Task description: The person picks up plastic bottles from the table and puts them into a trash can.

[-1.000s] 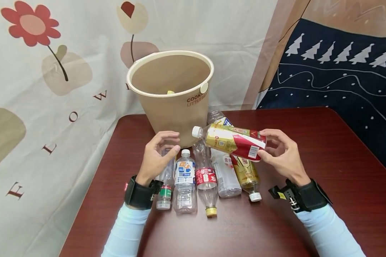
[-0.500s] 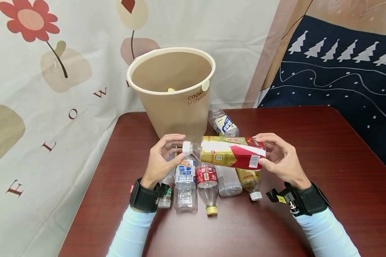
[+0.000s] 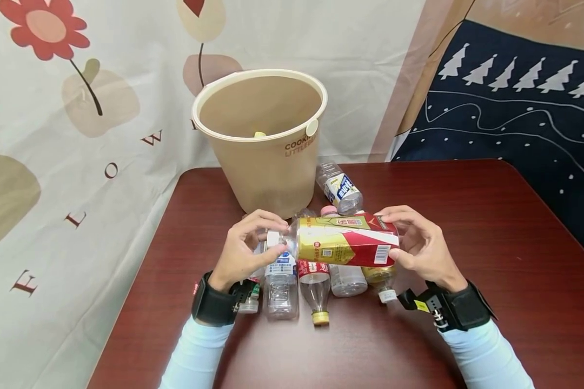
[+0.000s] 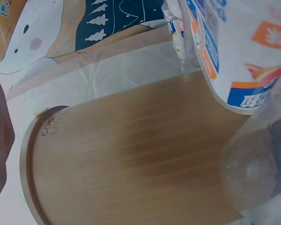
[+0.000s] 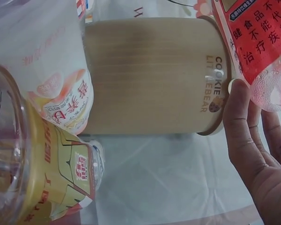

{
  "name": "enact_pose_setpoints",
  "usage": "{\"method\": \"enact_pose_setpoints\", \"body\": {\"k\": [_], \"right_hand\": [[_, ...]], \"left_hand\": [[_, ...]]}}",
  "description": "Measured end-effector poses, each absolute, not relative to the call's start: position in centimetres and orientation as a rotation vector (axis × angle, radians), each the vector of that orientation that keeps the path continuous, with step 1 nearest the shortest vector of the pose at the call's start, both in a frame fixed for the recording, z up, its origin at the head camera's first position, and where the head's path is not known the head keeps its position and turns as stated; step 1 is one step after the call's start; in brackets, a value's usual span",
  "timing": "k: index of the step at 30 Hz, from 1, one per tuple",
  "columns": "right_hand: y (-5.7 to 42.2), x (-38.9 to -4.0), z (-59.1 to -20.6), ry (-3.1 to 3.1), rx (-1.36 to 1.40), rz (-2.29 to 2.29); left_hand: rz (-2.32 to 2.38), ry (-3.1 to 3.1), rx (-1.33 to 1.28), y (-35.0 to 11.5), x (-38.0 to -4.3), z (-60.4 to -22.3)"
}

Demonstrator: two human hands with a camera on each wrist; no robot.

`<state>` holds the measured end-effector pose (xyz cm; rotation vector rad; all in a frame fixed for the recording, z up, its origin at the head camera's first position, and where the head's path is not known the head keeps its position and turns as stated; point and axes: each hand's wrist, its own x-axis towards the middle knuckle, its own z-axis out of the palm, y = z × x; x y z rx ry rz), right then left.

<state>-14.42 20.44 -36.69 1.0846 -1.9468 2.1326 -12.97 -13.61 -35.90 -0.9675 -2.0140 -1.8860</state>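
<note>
A plastic drink bottle with a gold and red label (image 3: 343,242) lies level between both hands, above a row of bottles. My left hand (image 3: 240,248) holds its neck, thumb and fingers around the white cap (image 3: 273,238). At the other end my right hand (image 3: 425,246) grips the base between thumb and fingers. The right wrist view shows the fingers (image 5: 239,112) against the bottle's clear base (image 5: 274,86). Below lie a clear bottle with a blue and white label (image 3: 280,297), a red-labelled bottle with a yellow cap (image 3: 315,292) and a whitish bottle (image 3: 347,282), partly hidden.
A tall beige bucket (image 3: 267,173) stands behind the bottles, a yellow cap (image 3: 259,134) showing inside. Right of it lies a clear bottle (image 3: 340,188). Another gold-labelled bottle (image 3: 382,281) and a green-labelled bottle (image 3: 253,294) flank the row on the dark red table (image 3: 448,210).
The held bottle has come down and left, from tilted to level. My left hand, apart from it at first, now holds the neck and cap. My right hand keeps its grip on the base.
</note>
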Motion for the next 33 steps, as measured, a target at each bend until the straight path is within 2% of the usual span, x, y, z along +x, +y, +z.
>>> {"method": "enact_pose_setpoints", "body": {"k": [33], "right_hand": [[19.9,-13.8,-36.2,-1.879,1.194,2.148]], "left_hand": [[-1.843,-1.976,-1.048,-13.6,-12.0,-34.9]]}}
